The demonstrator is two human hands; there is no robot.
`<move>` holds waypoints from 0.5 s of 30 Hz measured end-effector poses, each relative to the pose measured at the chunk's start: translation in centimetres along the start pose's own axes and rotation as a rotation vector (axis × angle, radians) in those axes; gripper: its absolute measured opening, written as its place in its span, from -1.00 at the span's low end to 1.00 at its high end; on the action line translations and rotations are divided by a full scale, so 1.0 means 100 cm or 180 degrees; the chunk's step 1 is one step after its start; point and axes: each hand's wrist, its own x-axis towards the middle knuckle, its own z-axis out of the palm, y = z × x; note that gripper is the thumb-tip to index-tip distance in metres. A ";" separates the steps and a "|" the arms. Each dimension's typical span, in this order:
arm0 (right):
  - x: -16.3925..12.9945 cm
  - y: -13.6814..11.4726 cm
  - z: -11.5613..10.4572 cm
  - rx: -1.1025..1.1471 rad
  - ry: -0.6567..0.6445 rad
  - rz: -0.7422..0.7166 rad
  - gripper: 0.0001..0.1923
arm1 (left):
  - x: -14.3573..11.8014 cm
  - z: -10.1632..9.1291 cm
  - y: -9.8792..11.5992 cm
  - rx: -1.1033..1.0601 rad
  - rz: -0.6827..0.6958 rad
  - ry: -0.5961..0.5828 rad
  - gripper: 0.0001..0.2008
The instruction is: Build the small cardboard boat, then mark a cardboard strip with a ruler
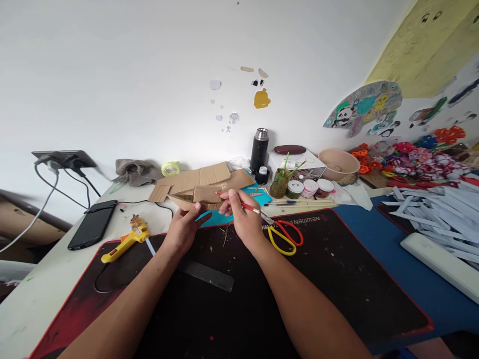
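Yellow glue gun [125, 244] at left, folded cardboard piece [205, 193] in our grasp at centre.

Our left hand [183, 228] reaches forward, thumb on top, pinching the cardboard piece's near edge; our right hand [243, 217], angled inward, grips a slim red tool [249, 206], tip at the cardboard. Beside it lie scissors [287, 237], then bare dark mat [337, 279] with room out to its red edge.

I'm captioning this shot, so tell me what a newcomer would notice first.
Probably the centre, where the left hand holds a folded cardboard piece and the right hand a slim red tool. Next, the red and yellow scissors beside that hand, and the yellow glue gun at left.
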 end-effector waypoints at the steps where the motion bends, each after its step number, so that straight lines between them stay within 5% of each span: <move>1: 0.000 0.000 0.000 0.0014 0.0000 0.0001 -0.36 | 0.000 0.000 0.000 -0.0001 -0.0006 0.0000 -0.30; 15: 0.000 0.000 0.000 0.0043 -0.0007 -0.0060 -0.37 | 0.002 -0.003 -0.001 -0.0022 -0.0008 -0.0025 -0.41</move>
